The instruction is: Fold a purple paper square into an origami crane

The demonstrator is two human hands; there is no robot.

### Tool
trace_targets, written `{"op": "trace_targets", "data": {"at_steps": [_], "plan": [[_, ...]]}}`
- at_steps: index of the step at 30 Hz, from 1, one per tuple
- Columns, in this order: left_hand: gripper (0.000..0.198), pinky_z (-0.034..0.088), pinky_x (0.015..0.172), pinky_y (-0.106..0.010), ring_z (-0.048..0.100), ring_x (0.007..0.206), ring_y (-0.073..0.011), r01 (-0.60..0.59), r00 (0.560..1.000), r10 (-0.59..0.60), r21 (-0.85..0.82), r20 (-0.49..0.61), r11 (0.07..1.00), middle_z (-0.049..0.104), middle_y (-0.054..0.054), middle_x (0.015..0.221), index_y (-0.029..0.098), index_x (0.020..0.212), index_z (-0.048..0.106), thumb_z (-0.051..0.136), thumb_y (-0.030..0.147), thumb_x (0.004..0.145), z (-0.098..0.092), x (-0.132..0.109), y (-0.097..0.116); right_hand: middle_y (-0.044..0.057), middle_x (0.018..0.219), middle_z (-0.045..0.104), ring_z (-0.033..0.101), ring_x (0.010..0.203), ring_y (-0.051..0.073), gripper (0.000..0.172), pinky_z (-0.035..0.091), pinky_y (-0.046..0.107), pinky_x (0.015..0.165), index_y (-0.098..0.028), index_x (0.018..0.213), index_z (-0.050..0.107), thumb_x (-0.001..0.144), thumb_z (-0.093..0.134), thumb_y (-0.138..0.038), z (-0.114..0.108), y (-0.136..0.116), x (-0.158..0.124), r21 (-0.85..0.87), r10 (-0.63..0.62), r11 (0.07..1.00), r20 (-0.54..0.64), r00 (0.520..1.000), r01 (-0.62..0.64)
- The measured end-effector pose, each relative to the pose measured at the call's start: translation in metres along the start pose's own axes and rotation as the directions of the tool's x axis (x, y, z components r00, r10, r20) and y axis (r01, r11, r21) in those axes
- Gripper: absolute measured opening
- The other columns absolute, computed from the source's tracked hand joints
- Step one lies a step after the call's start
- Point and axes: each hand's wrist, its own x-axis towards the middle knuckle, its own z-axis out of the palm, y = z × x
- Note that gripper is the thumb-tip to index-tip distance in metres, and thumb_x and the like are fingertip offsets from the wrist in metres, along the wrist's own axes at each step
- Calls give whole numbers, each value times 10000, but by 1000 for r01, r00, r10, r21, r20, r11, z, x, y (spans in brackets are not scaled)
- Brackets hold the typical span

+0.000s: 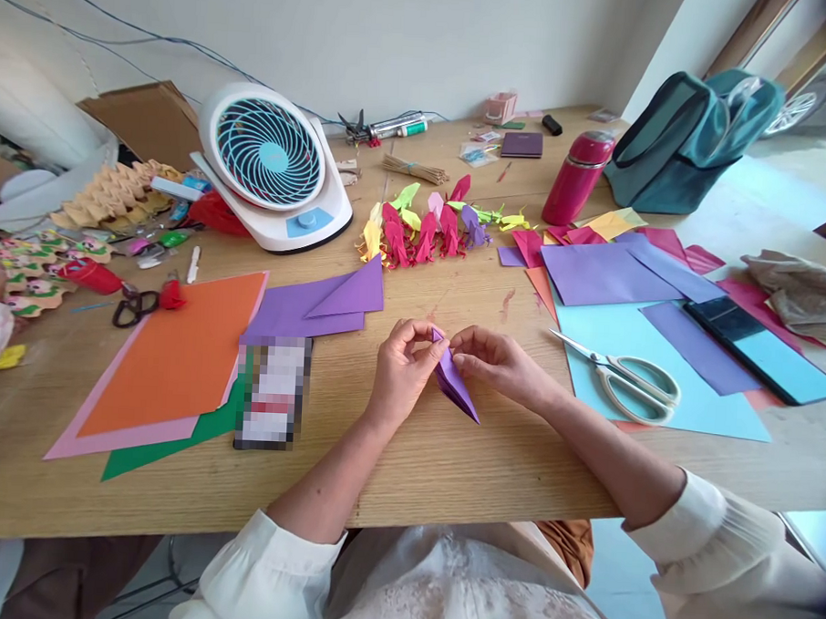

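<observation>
Folded purple paper (456,384) is over the worktop (446,484), its upper end pinched between fingers of the left hand (402,371); the right hand (501,361) meets its edge, its grip unclear. Probably light, crisp and easily creased, it suits gentle holding along the folds.

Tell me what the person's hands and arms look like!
The left hand and right hand are bare: no gloves, rings or bracelets show. The left sleeve and right sleeve are white and loose, gathered into wide cuffs that leave most of each forearm uncovered.
</observation>
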Motion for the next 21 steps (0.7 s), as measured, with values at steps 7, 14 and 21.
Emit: {"op": "trace_targets", "data": {"at_steps": [7,14,21], "plan": [[49,481,690,-209,560,719,-101,-36,999,38,125,-19,992,583,-1,849,191,861,648,684,213,839,5,-2,-4,11,838,614,542,718,139,237,432,278,642,-207,944,596,887,658,-428,-7,3,-1,-136,-65,990,-127,990,48],[73,500,628,-201,612,642,-88,29,999,-30,117,10,993,656,-6,868,183,859,604,657,233,858,8,-1,-2,18,875,654,558,673,127,188,431,259,591,-204,988,612,825,647,-291,-4,3,-4,-172,24,984,-77,997,-37],[64,509,647,-199,654,693,-100,51,993,-67,164,95,985,695,-10,871,179,897,625,658,193,844,10,1,-7,3,824,646,544,633,107,200,407,235,565,-185,981,609,787,614,-232,-3,5,-2,-257,30,965,-101,994,-55]]}}
